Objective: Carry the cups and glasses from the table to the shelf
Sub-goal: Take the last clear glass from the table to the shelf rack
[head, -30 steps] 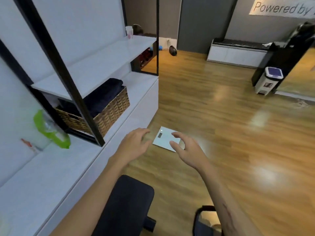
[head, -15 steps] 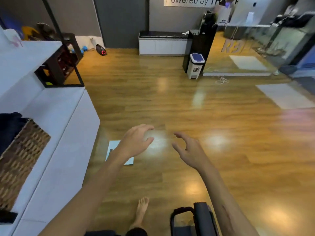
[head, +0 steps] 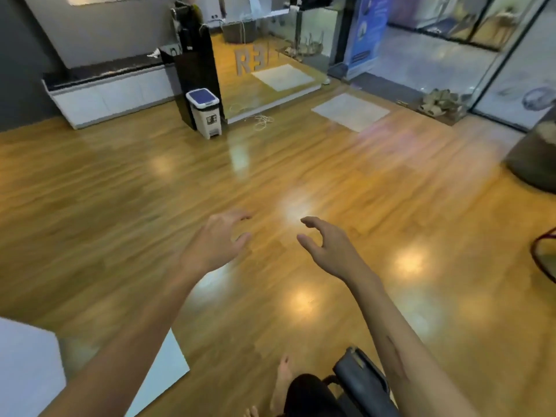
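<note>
Head view, person standing on a wood floor (head: 120,206). The left hand (head: 213,245) and right hand (head: 328,248) are held out in front at about the same height, near each other but apart, over bare floor well short of the bin (head: 204,111). Both are empty: fingers loosely curled, thumbs set off from the fingers, palms turned partly toward each other. The half-open posture suits hands in transit, ready to close round a cup, not hands at work on anything.

No cup, glass or table appears in this view; their whereabouts cannot be told from here. A white block at lower left, far on the near side of the bin, may be a corner of the shelf unit (head: 27,365); only a plain face of it shows. A pale flat panel (head: 162,368) lies on the floor just beside it.

Open room: the floor between the hands and the bin is bare and wide, with bright ceiling-light reflections. Edges to mind lie close in: a dark chair (head: 361,380) at the bottom, just beside the person's bare foot (head: 281,377), and the flat panel on the other side of that foot. Farther off, a dark cabinet (head: 197,64) stands directly behind the bin, and a low white bench (head: 111,94) runs along the wall to the left of the bin. A dark rounded object at the right edge is too cropped to identify. The likely step in hand is walking toward the table with hands free.
</note>
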